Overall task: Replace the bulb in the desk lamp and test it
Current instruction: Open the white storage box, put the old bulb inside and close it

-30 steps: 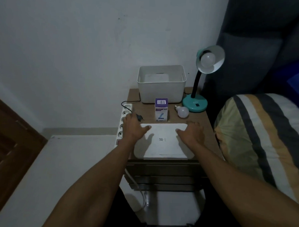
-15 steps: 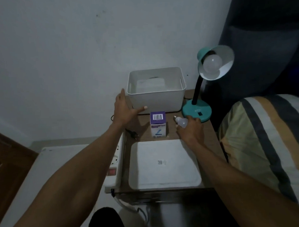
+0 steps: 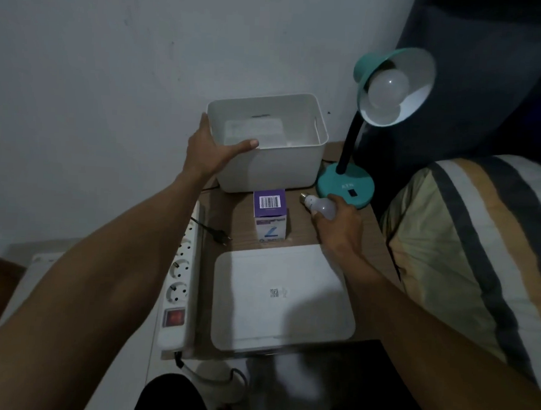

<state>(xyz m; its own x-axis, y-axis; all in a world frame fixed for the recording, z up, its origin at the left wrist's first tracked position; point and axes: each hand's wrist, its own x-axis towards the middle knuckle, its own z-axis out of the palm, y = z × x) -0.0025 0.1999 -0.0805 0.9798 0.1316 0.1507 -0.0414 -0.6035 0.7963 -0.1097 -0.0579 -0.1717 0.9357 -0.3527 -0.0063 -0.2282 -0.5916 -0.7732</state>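
Observation:
A teal desk lamp [image 3: 346, 186] stands at the back right of the small wooden table [image 3: 302, 234], unlit, with a white bulb [image 3: 387, 86] in its shade. My right hand [image 3: 339, 228] is closed around a loose white bulb [image 3: 320, 205] lying just in front of the lamp's base, its metal screw end pointing left. My left hand [image 3: 211, 149] grips the front left corner of the white plastic bin [image 3: 274, 167], thumb over the rim. A purple and white bulb box [image 3: 269, 215] stands upright between my hands. The lamp's black plug [image 3: 220, 235] lies loose on the table.
The bin's flat white lid [image 3: 282, 298] lies at the table's front. A white power strip [image 3: 179, 284] with a red switch runs along the left edge. A striped pillow [image 3: 478, 251] lies to the right, the wall is behind, and a white surface sits lower left.
Both hands left the white lid. My left hand moved up to the bin's corner and took hold of it; my right hand reached the loose bulb and closed on it. The view moved closer.

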